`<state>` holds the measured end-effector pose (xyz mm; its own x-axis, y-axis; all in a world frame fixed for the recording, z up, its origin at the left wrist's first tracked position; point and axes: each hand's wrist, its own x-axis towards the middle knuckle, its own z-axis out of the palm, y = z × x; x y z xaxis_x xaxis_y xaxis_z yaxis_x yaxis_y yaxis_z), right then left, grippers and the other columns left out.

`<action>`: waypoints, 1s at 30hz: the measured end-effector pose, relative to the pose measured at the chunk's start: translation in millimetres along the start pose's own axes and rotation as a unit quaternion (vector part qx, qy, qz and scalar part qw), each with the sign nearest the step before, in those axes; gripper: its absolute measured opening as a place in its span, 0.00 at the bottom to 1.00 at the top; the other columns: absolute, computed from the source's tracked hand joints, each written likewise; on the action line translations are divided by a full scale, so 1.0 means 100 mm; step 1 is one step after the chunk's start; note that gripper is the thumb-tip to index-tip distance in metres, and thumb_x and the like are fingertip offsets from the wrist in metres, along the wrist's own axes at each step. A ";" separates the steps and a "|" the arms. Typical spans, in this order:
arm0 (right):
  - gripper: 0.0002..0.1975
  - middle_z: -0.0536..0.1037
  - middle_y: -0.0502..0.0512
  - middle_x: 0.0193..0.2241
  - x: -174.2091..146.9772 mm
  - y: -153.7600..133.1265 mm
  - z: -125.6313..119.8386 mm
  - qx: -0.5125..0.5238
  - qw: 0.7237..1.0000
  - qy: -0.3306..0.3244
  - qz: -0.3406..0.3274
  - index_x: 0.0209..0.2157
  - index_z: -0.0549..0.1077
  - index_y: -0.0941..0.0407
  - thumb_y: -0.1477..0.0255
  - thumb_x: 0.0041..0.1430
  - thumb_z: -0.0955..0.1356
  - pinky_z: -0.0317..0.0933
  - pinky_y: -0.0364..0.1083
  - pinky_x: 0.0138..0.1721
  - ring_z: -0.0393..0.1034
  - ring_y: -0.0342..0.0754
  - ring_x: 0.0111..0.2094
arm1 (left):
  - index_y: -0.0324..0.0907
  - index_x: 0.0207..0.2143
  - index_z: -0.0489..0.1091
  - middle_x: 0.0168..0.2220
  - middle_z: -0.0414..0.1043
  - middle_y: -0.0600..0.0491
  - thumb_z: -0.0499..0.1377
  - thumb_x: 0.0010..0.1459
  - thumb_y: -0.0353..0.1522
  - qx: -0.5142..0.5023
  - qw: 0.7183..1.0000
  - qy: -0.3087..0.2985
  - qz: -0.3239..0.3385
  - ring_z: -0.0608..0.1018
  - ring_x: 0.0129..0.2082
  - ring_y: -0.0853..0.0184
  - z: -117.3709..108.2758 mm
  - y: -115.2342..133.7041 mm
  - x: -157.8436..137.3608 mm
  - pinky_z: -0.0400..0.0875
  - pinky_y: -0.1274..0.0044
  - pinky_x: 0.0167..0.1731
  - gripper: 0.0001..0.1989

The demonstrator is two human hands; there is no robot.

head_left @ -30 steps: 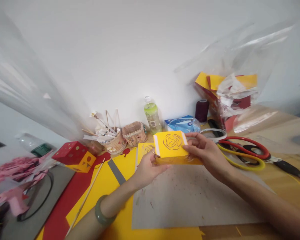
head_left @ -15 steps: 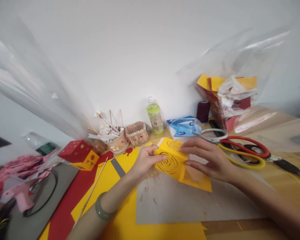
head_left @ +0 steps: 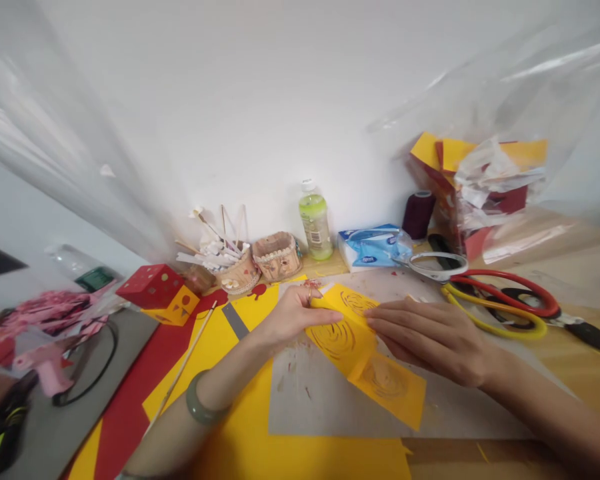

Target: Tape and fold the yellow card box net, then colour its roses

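A yellow paper piece (head_left: 333,340) with cut-out swirl patterns is held above a grey sheet (head_left: 300,407). My left hand (head_left: 293,312) pinches its left end, thumb lying along the front panel. At its right side, my right hand (head_left: 430,333) touches the upper edge with straight fingers close together; whether the thumb grips from behind is hidden. A folded panel of the paper with another swirl hangs below my right hand. Small scraps lie on the grey sheet.
Large yellow paper (head_left: 240,433) and red paper (head_left: 140,380) lie under the grey sheet's left side. A red-and-yellow box (head_left: 163,293), baskets (head_left: 277,257), a green bottle (head_left: 315,223) and a tissue pack (head_left: 373,247) stand behind. Scissors (head_left: 510,300) lie right, a pink glue gun (head_left: 45,367) left.
The folded yellow panel has swung downward and lies flatter, showing its swirl. My right hand's fingers have straightened and come together. The view has shifted slightly.
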<state>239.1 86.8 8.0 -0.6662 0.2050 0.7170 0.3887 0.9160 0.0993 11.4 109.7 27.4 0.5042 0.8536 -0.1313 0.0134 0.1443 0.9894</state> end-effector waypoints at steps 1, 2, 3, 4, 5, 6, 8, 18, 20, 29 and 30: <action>0.18 0.79 0.55 0.38 -0.01 -0.01 0.01 -0.001 1.000 -0.002 0.005 0.49 0.67 0.53 0.77 0.55 0.66 0.71 0.47 0.35 0.74 0.51 0.40 | 0.35 0.26 0.74 0.27 0.75 0.50 0.68 0.37 0.36 0.006 1.000 -0.001 -0.002 0.75 0.27 0.67 0.00 0.00 0.00 0.69 0.76 0.33 0.14; 0.18 0.79 0.55 0.38 -0.02 -0.01 0.01 -0.001 1.000 -0.002 0.013 0.49 0.67 0.52 0.76 0.55 0.66 0.71 0.47 0.35 0.74 0.51 0.40 | 0.35 0.26 0.74 0.27 0.75 0.50 0.68 0.37 0.37 0.009 1.000 -0.002 -0.004 0.75 0.27 0.67 0.00 -0.01 0.00 0.69 0.75 0.33 0.15; 0.17 0.79 0.54 0.38 -0.03 -0.02 0.01 -0.001 1.000 0.000 0.021 0.48 0.68 0.51 0.76 0.56 0.66 0.71 0.48 0.36 0.74 0.51 0.39 | 0.35 0.25 0.74 0.26 0.75 0.50 0.68 0.37 0.37 0.012 1.000 -0.001 -0.006 0.75 0.27 0.67 0.00 -0.01 0.01 0.69 0.75 0.32 0.15; 0.16 0.80 0.54 0.38 -0.02 -0.03 0.01 -0.002 1.000 0.003 0.027 0.47 0.68 0.51 0.76 0.57 0.65 0.71 0.48 0.36 0.75 0.50 0.39 | 0.35 0.25 0.74 0.26 0.74 0.51 0.68 0.38 0.37 0.015 1.000 0.001 -0.007 0.75 0.27 0.67 0.00 -0.01 0.01 0.69 0.76 0.32 0.14; 0.15 0.80 0.54 0.37 -0.02 -0.04 0.01 -0.003 1.000 0.006 0.029 0.47 0.68 0.51 0.76 0.57 0.65 0.71 0.47 0.36 0.75 0.50 0.38 | 0.35 0.24 0.74 0.25 0.74 0.51 0.68 0.37 0.37 0.017 1.000 0.001 -0.009 0.75 0.26 0.68 0.00 -0.01 0.01 0.68 0.76 0.31 0.14; 0.14 0.80 0.54 0.36 -0.01 -0.06 0.02 -0.003 1.000 0.010 0.030 0.46 0.68 0.51 0.76 0.57 0.64 0.71 0.47 0.36 0.75 0.50 0.37 | 0.36 0.24 0.74 0.24 0.74 0.52 0.68 0.37 0.37 0.021 1.000 0.000 -0.010 0.74 0.25 0.69 0.00 -0.01 0.01 0.68 0.77 0.30 0.14; 0.14 0.80 0.55 0.35 0.00 -0.08 0.03 0.006 0.999 0.016 0.037 0.46 0.68 0.53 0.77 0.57 0.64 0.71 0.46 0.35 0.76 0.48 0.35 | 0.36 0.23 0.74 0.23 0.74 0.52 0.68 0.36 0.37 0.028 1.000 0.000 -0.008 0.74 0.24 0.69 0.01 0.00 0.02 0.68 0.78 0.29 0.13; 0.10 0.78 0.46 0.21 0.01 -0.13 0.13 -0.046 0.980 0.060 0.184 0.34 0.68 0.49 0.78 0.54 0.63 0.63 0.42 0.21 0.72 0.43 0.19 | 0.38 0.27 0.76 0.27 0.76 0.52 0.68 0.37 0.35 0.017 0.997 -0.071 -0.036 0.75 0.26 0.69 0.02 -0.01 0.01 0.69 0.79 0.30 0.12; 0.09 0.77 0.46 0.20 0.04 -0.14 0.13 -0.062 0.977 0.073 0.192 0.33 0.67 0.49 0.78 0.53 0.63 0.61 0.42 0.19 0.70 0.43 0.17 | 0.39 0.27 0.76 0.27 0.76 0.52 0.68 0.38 0.35 0.014 0.996 -0.083 -0.028 0.75 0.26 0.70 0.03 0.00 0.01 0.69 0.79 0.30 0.12; 0.05 0.75 0.47 0.18 0.07 -0.17 0.14 -0.020 0.936 0.127 0.328 0.28 0.68 0.50 0.75 0.53 0.62 0.58 0.43 0.17 0.68 0.44 0.17 | 0.39 0.27 0.77 0.26 0.76 0.51 0.66 0.41 0.35 0.080 0.992 -0.099 0.012 0.75 0.25 0.69 -0.01 -0.03 -0.01 0.70 0.79 0.28 0.09; 0.04 0.75 0.48 0.18 0.07 -0.14 0.11 -0.008 0.915 0.141 0.377 0.27 0.68 0.50 0.73 0.52 0.63 0.58 0.44 0.18 0.68 0.44 0.17 | 0.39 0.27 0.77 0.27 0.76 0.51 0.66 0.42 0.34 0.093 0.989 -0.113 0.019 0.75 0.25 0.69 -0.03 -0.03 -0.01 0.70 0.78 0.28 0.09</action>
<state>221.6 79.3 4.2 -0.0144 0.6775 0.7353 0.6803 0.5456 -0.4894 8.3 109.5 24.4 0.6871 0.7201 -0.0969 0.1384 0.0012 0.9904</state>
